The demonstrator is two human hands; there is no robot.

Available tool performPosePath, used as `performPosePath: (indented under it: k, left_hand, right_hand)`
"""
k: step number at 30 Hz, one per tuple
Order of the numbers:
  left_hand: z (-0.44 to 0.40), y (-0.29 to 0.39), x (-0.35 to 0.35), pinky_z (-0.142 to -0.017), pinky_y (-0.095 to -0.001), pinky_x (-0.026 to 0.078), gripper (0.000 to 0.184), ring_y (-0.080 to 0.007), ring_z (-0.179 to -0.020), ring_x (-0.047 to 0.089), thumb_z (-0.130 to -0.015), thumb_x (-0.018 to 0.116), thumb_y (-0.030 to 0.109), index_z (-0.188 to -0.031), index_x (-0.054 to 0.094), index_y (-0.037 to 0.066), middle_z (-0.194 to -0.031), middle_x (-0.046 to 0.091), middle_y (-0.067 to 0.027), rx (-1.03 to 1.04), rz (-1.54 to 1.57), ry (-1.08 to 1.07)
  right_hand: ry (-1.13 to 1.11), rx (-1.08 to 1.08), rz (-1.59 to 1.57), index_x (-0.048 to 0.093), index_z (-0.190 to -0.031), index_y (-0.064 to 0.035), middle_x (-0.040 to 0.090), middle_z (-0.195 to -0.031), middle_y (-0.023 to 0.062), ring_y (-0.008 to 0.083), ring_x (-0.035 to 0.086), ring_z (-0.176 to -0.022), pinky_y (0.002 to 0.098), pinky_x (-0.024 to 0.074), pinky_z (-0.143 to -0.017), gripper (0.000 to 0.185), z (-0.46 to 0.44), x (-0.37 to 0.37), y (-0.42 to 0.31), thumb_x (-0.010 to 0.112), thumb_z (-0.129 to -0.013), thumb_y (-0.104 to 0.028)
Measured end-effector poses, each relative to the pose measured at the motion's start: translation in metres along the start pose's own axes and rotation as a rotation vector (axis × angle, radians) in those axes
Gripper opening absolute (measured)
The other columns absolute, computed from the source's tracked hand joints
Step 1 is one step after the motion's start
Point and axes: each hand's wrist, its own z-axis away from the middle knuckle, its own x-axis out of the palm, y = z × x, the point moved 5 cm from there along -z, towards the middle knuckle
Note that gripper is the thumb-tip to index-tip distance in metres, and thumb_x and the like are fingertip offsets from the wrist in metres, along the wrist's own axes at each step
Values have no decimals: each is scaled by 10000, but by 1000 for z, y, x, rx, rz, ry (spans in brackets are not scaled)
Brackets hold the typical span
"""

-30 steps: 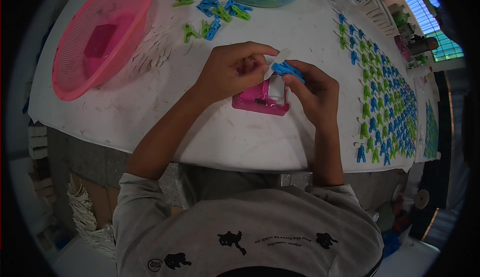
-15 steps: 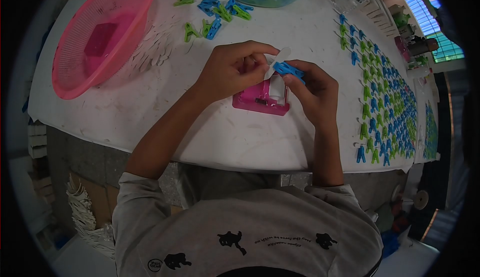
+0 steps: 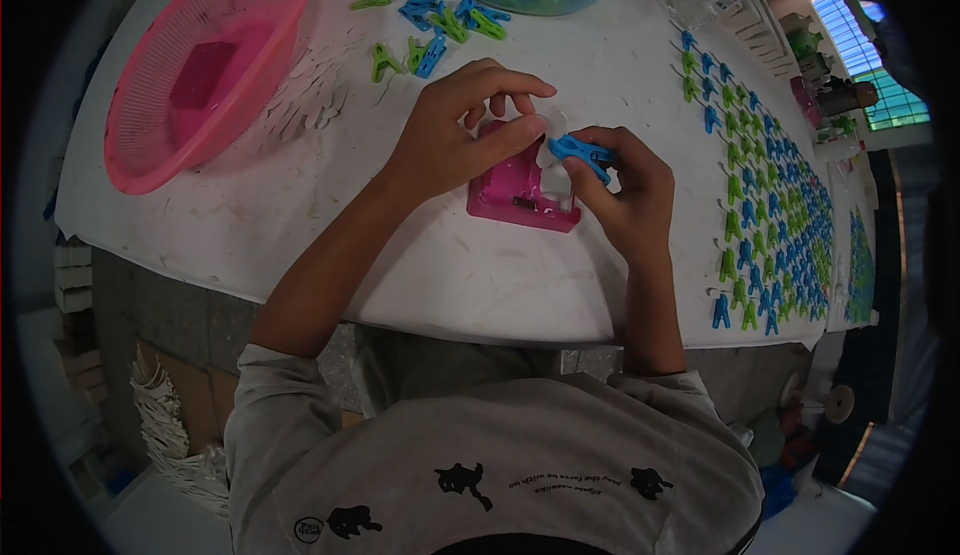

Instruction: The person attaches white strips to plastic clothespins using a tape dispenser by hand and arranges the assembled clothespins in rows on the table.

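Observation:
My right hand (image 3: 632,187) grips a blue clothespin (image 3: 584,155) between thumb and fingers. At the clothespin's left end is a thin white strip (image 3: 556,123), close to the fingertips of my left hand (image 3: 462,130). The left hand's index finger is raised and apart from its thumb, and nothing can be seen held in it. Beneath both hands sits a pink holder (image 3: 508,195) with a white roll-like part (image 3: 553,183) in its right side, partly hidden by the hands.
At the left stands a pink basket (image 3: 135,130), with a pile of white strips (image 3: 310,95) beside it. Loose clothespins (image 3: 450,25) lie near a clear tub (image 3: 560,0). Rows of blue and green clothespins (image 3: 765,205) cover the table's right side.
The left index finger and thumb have moved apart, and the left hand has shifted slightly up. The blue clothespin stays in the right hand, slightly turned.

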Motion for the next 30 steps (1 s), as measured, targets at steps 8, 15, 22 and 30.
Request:
performPosePath:
  k: [8,15,22,30]
  left_hand:
    - [0,-9,2,-587,-211,355,147,-63,-722,462,-820,720,138,-966,701,125,-830,594,38,-46,157,90]
    - [0,-11,2,-626,-206,398,44,-46,-710,499,-851,692,96,-877,666,72,-826,584,27,-65,295,113]
    - [-1,-11,-1,-618,-203,417,39,-40,-732,523,-881,656,90,-887,642,55,-853,584,21,-94,329,102]
    - [-2,-11,-4,-650,-200,435,59,-49,-770,539,-904,630,96,-900,645,38,-894,599,3,-133,385,101]
  right_hand:
    - [-9,-20,106,679,-940,-3,628,-739,52,102,546,-636,237,458,-596,249,0,2,-7,750,-740,-132]
    - [-26,-24,128,689,-941,-11,627,-747,54,116,566,-632,242,465,-581,255,0,5,-8,749,-737,-152]
    - [-29,-57,129,687,-940,-10,631,-754,53,116,567,-633,241,465,-585,251,1,5,-8,747,-735,-142]
    - [-8,-75,80,684,-941,-8,635,-754,47,102,553,-645,237,455,-597,241,1,2,-8,749,-746,-133]
